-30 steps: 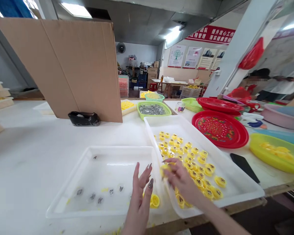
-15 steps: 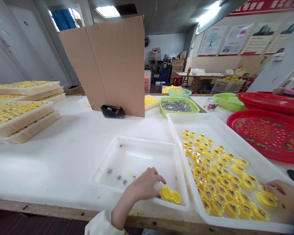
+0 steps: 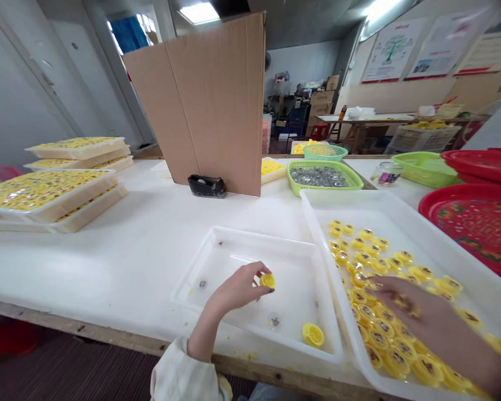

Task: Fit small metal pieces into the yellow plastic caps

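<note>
Logging progress from the head view. Left hand point(image 3: 242, 285): grip closed on a yellow cup point(image 3: 268, 280), pinched between thumb and fingers above the small white tray point(image 3: 294, 278). Right hand point(image 3: 413, 312): over the large white tray point(image 3: 394, 223), near its crowd of yellow pieces point(image 3: 396, 362); too blurred for me to tell whether that grip is open or holds anything.

Done, as I judge it: the yellow pieces in the large tray, many showing dark-marked centres under a shiny top. They lie thick at the near side, thinner toward the far end, so I'd call the tray part filled. At the left of the counter point(image 3: 142, 239), stacked trays point(image 3: 87, 196) packed with yellow look like finished lots, though I can't check single pieces.

Left, as far as I see: the held cup; a second yellow cup point(image 3: 313, 335) in the small tray's near right corner; a clear disc point(image 3: 274, 320) near it; another clear disc point(image 3: 202, 284) toward the tray's left side. At the counter's back, a green basket point(image 3: 293, 184) holds a heap of grey, glinting bits point(image 3: 319, 177), possibly more discs.
</note>
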### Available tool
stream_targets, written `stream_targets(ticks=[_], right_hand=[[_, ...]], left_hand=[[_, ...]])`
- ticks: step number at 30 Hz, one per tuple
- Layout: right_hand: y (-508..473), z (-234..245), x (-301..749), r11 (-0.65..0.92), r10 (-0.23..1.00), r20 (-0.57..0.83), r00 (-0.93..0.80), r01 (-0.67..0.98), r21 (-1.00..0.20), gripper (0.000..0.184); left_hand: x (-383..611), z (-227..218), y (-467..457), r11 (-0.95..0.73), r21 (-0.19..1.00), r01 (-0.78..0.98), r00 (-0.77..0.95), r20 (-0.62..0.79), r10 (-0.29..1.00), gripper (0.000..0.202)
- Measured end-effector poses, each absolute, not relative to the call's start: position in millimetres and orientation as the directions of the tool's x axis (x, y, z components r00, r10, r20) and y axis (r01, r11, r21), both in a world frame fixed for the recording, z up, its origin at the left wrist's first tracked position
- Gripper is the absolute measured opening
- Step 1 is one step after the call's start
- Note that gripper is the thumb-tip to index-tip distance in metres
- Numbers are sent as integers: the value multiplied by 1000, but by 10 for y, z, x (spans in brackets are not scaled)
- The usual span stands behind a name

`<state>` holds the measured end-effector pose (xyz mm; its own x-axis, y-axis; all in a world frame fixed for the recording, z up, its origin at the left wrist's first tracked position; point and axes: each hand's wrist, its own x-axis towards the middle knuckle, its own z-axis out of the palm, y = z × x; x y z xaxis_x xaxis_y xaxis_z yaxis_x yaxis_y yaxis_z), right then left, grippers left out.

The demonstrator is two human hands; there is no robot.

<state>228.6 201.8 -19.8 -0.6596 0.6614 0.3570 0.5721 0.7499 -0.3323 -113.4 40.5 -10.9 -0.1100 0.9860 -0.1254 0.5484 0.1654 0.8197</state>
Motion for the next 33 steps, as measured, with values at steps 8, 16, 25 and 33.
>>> stream_targets(ticks=[8,16,25,33], right_hand=[[1350,-390,718,934,-356,45,-934,-354,38,33],[1444,-489,620,589,266,-32,-964,188,-786,19],[1546,-119,677,-387,537,-441,-720,254,-886,37],[1340,74,938,-477,436,-382,-815,151,-866,33]], left_hand=[[-1282,-167,200,239,850,470,-286,-109,952,31],[-1295,-224,109,263,917,301,-397,-130,908,44],[-944,-312,190,169,984,-57,-298,-178,938,49],[-511,-250,200,134,982,-134,-157,-154,976,47]])
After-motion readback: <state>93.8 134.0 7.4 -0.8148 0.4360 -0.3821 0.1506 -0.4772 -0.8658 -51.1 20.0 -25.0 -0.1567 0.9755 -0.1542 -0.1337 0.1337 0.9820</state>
